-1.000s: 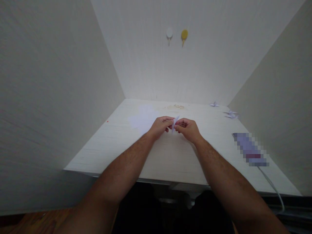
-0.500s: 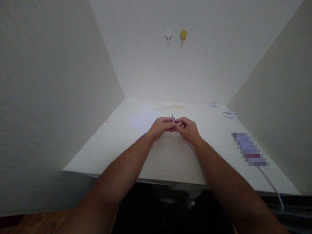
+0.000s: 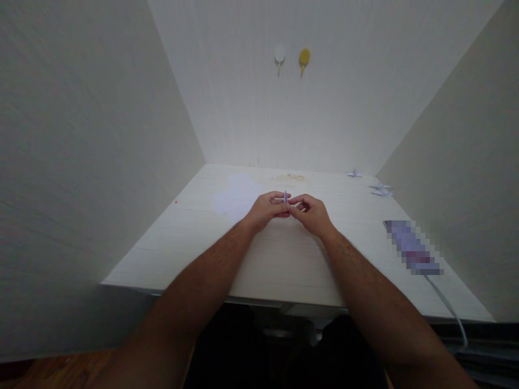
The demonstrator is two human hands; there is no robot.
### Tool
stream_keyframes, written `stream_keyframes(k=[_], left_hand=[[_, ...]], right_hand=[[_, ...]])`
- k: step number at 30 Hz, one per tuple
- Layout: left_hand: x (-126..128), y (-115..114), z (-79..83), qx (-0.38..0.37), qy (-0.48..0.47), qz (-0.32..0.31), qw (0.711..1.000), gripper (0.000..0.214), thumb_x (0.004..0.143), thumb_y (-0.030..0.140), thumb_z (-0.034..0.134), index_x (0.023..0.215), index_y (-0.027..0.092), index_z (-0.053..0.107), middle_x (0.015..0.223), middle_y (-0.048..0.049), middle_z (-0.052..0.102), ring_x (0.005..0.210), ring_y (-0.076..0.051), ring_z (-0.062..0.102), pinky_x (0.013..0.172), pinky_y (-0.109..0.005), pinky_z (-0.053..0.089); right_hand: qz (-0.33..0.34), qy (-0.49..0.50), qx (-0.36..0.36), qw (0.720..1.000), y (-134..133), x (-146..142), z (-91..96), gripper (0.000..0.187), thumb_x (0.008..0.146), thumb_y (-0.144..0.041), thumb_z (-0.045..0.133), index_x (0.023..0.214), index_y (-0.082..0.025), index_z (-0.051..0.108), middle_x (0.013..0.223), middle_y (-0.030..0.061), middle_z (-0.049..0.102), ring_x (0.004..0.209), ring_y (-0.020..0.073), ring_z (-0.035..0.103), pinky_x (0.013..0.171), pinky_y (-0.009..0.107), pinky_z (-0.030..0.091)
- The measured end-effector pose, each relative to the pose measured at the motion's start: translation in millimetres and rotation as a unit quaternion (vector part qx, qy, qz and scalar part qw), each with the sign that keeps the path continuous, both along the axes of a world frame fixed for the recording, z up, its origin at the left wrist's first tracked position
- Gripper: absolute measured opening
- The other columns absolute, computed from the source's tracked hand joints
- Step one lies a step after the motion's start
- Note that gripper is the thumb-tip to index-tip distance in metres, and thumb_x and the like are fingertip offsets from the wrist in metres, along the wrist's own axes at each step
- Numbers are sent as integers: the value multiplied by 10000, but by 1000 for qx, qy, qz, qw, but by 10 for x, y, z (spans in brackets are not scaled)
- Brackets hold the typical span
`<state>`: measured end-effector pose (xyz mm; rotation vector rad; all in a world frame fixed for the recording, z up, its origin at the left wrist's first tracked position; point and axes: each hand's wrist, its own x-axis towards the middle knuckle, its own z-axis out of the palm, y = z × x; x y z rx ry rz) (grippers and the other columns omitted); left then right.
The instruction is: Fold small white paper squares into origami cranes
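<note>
Between my two hands, above the middle of the desk, a small folded piece of paper (image 3: 285, 196) stands on edge, pale and narrow. My left hand (image 3: 271, 208) pinches it from the left with thumb and fingers. From the right, my right hand (image 3: 308, 212) grips the same paper, its thumb and fingertips meeting the left ones. Fingers cover most of the paper, so its full shape is hidden. Left of my left hand, sheets of white paper (image 3: 233, 197) lie flat on the desk.
Folded paper figures (image 3: 381, 190) rest at the desk's right edge, another paper figure (image 3: 354, 173) near the back wall. A pixelated phone-like device (image 3: 411, 246) with a white cable (image 3: 446, 302) lies at right. Two hooks, one white (image 3: 279, 55), one yellow (image 3: 304, 57), hang on the wall. Partitions (image 3: 81, 135) enclose the desk.
The paper's lower tip, seen below the fingers before, no longer shows. Both hands keep their hold in nearly the same place. The whole view has shifted slightly.
</note>
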<state>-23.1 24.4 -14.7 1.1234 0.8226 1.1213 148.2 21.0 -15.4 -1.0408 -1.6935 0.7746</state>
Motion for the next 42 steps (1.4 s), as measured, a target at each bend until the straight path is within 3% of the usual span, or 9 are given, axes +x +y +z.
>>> stream_keyframes(k=[25, 34, 42], left_hand=[[-26, -4, 10, 37, 14, -19, 999, 502, 619, 275, 859, 1055, 146, 647, 1000, -104, 725, 833, -179, 683, 758, -361, 553], [5, -2, 10, 46, 24, 4, 999, 465, 620, 231, 829, 1043, 131, 665, 956, -95, 725, 795, -164, 677, 694, -306, 543], [73, -34, 37, 72, 25, 25, 997, 446, 618, 198, 819, 1039, 119, 695, 1032, -126, 730, 828, -182, 683, 664, -290, 542]], right_hand=[[-13, 2, -5, 1000, -10, -5, -8, 261, 722, -371, 716, 892, -174, 693, 738, 23, 669, 583, 111, 535, 538, 247, 432], [-106, -62, 100, 987, -37, 8, -27, 225, 778, -227, 565, 956, -190, 697, 743, 23, 689, 587, 132, 575, 576, 261, 457], [-132, -189, 156, 961, -53, 11, -14, 287, 829, -221, 510, 1054, -182, 685, 746, 45, 700, 605, 161, 599, 609, 284, 434]])
